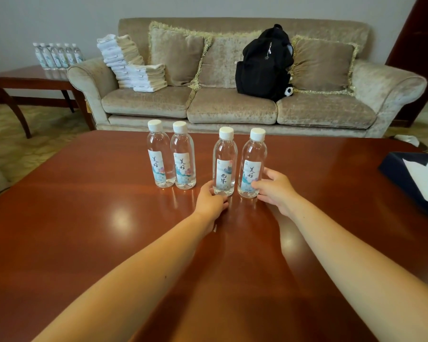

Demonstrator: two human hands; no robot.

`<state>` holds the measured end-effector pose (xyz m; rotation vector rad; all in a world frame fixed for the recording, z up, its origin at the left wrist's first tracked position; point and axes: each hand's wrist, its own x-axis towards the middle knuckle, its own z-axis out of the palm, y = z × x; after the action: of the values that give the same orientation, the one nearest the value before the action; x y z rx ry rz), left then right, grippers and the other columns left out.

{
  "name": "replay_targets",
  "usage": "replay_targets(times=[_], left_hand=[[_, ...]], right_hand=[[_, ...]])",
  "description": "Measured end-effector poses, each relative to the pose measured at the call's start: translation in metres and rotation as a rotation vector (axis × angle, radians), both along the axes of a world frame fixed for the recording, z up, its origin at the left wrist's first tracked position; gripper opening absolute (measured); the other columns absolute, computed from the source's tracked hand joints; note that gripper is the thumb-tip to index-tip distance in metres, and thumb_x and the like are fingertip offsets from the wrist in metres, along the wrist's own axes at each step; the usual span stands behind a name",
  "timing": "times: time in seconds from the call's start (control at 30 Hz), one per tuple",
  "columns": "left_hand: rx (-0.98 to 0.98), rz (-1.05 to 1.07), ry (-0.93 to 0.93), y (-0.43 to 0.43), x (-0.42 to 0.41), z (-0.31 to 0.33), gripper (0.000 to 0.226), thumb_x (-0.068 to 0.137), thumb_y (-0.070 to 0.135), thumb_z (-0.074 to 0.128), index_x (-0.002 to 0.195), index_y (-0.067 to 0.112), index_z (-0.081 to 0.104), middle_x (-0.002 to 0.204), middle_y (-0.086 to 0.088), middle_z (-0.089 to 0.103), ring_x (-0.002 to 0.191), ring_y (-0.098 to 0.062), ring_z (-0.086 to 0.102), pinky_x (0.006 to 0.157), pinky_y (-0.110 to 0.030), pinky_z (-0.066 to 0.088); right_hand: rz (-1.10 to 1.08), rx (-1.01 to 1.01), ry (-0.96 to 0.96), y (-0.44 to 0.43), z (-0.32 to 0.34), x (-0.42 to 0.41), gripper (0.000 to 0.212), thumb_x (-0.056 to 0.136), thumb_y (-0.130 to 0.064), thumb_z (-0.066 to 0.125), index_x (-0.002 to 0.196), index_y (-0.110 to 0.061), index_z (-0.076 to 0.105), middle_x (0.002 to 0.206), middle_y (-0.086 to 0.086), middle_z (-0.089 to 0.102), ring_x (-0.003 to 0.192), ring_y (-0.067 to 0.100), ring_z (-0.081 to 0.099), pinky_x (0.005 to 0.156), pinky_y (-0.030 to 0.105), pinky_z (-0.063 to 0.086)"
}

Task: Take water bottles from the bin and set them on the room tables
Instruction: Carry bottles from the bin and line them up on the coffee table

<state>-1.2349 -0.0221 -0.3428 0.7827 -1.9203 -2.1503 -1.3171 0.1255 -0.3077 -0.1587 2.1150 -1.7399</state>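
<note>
Gripping one clear white-capped plastic water bottle (224,164) low down with the left hand (211,199), fingers (211,190) curled round its base. Same deal for the right hand (273,188) on the neighbouring bottle (253,166), thumb pressed in front. Both standing upright on the glossy reddish wooden table (84,218).

Two bare forearms fill the lower part of the view, the left forearm (139,272) and the right forearm (344,255), uncovered along all their visible length to the frame edge. The left grip (211,201) and right grip (274,191) are bare as well, smooth-backed with fairly short fingers. The wide lens makes the arms look broad near the camera and slim at the wrists.
</note>
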Motion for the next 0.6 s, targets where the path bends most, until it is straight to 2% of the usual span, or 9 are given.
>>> replay_targets(times=[0.07,0.13,0.2,0.37,0.5,0.6], left_hand=[[0.023,-0.019,0.013,0.003,0.003,0.004,0.051,0.094,-0.01,0.046,0.138,0.015,0.049,0.115,-0.004,0.067,0.101,-0.015,0.064,0.083,-0.025,0.054],[0.023,-0.03,0.032,0.006,0.006,0.008,0.047,0.094,-0.011,0.042,0.128,0.018,0.054,0.102,0.002,0.068,0.09,-0.01,0.063,0.08,-0.022,0.052],[0.013,-0.037,0.048,0.006,0.007,0.01,0.048,0.095,-0.01,0.039,0.124,0.026,0.053,0.098,0.007,0.068,0.088,-0.008,0.062,0.076,-0.02,0.052],[0.003,-0.044,0.046,-0.005,0.007,0.015,0.057,0.091,-0.011,0.035,0.131,0.024,0.056,0.102,0.008,0.07,0.091,-0.007,0.064,0.075,-0.018,0.05],[0.004,-0.045,0.04,-0.011,0.006,0.016,0.061,0.088,-0.013,0.035,0.135,0.022,0.052,0.112,0.002,0.07,0.1,-0.012,0.066,0.075,-0.019,0.051],[0.005,-0.048,0.038,-0.012,0.006,0.016,0.064,0.086,-0.013,0.035,0.137,0.022,0.05,0.116,-0.001,0.069,0.1,-0.013,0.066,0.068,-0.018,0.051]], right_hand=[[0.004,-0.004,0.012,-0.003,0.0,0.001,0.069,0.09,-0.003,0.067,0.152,-0.019,0.039,0.123,0.006,0.067,0.109,0.022,0.067,0.092,0.034,0.055],[0.003,-0.004,0.03,-0.007,0.0,0.003,0.065,0.09,-0.005,0.068,0.148,-0.019,0.044,0.119,0.006,0.069,0.105,0.019,0.068,0.085,0.029,0.056],[-0.009,-0.01,0.041,-0.012,0.0,0.004,0.063,0.089,-0.006,0.069,0.146,-0.019,0.047,0.117,0.006,0.07,0.101,0.017,0.069,0.081,0.027,0.056],[0.002,-0.018,0.046,-0.02,0.001,0.004,0.062,0.089,-0.005,0.07,0.145,-0.02,0.048,0.114,0.004,0.071,0.1,0.017,0.069,0.076,0.024,0.056],[0.013,-0.023,0.046,-0.026,0.003,0.004,0.06,0.09,-0.005,0.07,0.144,-0.02,0.05,0.101,-0.002,0.07,0.092,0.012,0.069,0.07,0.02,0.055],[0.019,-0.019,0.05,-0.031,0.003,0.003,0.06,0.09,-0.005,0.07,0.145,-0.02,0.049,0.098,-0.003,0.069,0.09,0.012,0.068,0.069,0.02,0.054]])
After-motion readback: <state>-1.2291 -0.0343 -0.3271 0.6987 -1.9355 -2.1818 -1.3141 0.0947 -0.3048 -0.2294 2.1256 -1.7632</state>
